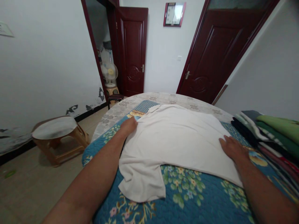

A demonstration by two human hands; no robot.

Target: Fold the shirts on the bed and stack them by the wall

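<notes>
The left hand (129,125) pinches the white T-shirt (177,140) at its ten o'clock edge, over the floral mat (187,189) on the bench (193,101). At three o'clock, the right hand (233,149) rests open, apparently gripping nothing. Uneven pulling could crease the cloth.

A table with a rounded far edge (198,101) wears a pale, grey-flowered tablecloth (121,108), bare along the far side and far left. Over it lies a blue quilted cover (187,193) with leafy flower clusters. On this cover, a white short-sleeved shirt (177,137) spreads across the middle, one sleeve toward the near left, and folded clothes (277,133) are stacked at right.
</notes>
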